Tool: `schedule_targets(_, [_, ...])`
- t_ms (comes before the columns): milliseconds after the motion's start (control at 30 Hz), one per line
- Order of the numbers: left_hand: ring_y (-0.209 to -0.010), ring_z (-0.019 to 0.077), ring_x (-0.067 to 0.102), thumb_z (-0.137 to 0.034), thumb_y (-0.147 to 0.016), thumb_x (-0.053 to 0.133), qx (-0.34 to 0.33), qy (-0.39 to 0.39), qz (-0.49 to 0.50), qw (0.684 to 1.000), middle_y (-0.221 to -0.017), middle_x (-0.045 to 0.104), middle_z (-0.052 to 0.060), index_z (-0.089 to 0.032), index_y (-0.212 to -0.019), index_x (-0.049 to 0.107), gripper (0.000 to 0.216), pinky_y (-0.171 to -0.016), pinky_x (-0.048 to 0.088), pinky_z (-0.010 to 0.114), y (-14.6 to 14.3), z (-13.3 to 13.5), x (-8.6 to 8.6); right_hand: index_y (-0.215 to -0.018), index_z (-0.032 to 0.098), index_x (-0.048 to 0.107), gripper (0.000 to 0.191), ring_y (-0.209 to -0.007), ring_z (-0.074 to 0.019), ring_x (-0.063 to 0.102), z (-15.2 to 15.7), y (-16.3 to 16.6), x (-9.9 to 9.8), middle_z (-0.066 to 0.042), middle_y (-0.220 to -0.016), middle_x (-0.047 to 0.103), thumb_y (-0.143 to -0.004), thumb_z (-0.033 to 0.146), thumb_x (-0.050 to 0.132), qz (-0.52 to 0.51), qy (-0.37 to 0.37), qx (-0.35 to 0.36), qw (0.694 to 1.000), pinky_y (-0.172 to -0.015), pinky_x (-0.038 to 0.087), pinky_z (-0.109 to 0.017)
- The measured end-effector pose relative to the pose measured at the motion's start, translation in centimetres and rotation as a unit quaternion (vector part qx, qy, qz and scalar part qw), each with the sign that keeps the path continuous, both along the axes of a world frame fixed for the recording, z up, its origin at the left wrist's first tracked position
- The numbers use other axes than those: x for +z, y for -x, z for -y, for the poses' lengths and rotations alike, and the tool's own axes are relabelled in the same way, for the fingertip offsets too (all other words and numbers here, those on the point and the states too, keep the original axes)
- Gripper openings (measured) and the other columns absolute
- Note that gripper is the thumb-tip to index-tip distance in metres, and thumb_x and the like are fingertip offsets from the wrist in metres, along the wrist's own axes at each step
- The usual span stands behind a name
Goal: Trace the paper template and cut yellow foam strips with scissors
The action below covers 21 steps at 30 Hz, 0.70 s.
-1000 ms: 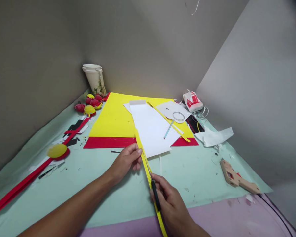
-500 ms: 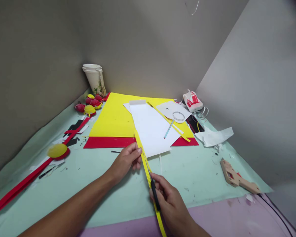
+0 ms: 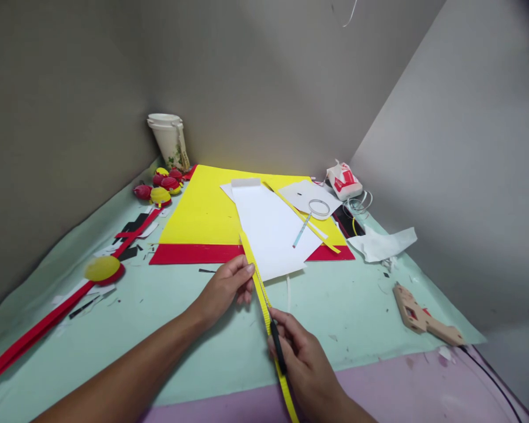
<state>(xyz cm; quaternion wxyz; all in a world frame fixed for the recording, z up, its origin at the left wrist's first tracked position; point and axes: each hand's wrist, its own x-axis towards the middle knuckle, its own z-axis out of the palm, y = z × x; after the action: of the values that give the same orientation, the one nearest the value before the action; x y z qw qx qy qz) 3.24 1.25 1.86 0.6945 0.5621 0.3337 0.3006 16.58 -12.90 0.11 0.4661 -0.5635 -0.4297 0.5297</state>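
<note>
A long narrow yellow corrugated strip [image 3: 258, 281] runs from the white sheet toward me across the mint-green mat [image 3: 158, 329]. My left hand [image 3: 226, 288] pinches the strip's left edge with closed fingers and holds it down. My right hand [image 3: 306, 364] is closed round a slim black cutting tool [image 3: 277, 346], whose tip rests on the strip just below the left hand. A white sheet [image 3: 271, 229] lies over a yellow sheet [image 3: 203, 211] and a red sheet [image 3: 189, 254].
A paper cup [image 3: 170, 141] stands in the far corner beside red and yellow paper balls [image 3: 161, 187]. Red strips with a yellow disc [image 3: 102, 269] lie at left. A wooden glue gun [image 3: 423, 317], crumpled tissue [image 3: 381, 242], tape ring [image 3: 319, 207] and red-white packet [image 3: 344, 181] lie right.
Almost nothing has changed: both hands keep their hold, and the strip's far end has shifted very slightly.
</note>
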Motion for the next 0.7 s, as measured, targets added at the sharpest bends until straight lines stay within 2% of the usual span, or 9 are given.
schedule_targets(333, [-0.046,0.0064,0.047,-0.037,-0.091,0.049,0.017,0.013,0.019,1.000,-0.059,0.052,-0.005,-0.019,-0.073,0.046,0.026,-0.045,0.035,0.020,0.07,-0.24,-0.31,-0.122,0.016,0.058,0.037,-0.063,-0.0118,0.038,-0.12,-0.04,0.17,0.003,-0.071,0.042,-0.088,0.031,0.054,0.013,0.003,0.004,1.000,-0.058,0.034,-0.024])
schedule_targets(700, [-0.046,0.0066,0.046,-0.038,-0.092,0.048,0.009,-0.024,-0.020,0.999,-0.059,0.051,-0.006,-0.019,-0.073,0.044,0.027,-0.045,0.033,0.020,0.06,-0.22,-0.34,-0.123,0.017,0.057,0.038,-0.061,-0.0113,0.038,-0.18,0.06,0.39,0.004,-0.070,0.041,-0.088,0.032,0.054,0.005,0.008,-0.002,1.000,-0.057,0.034,-0.023])
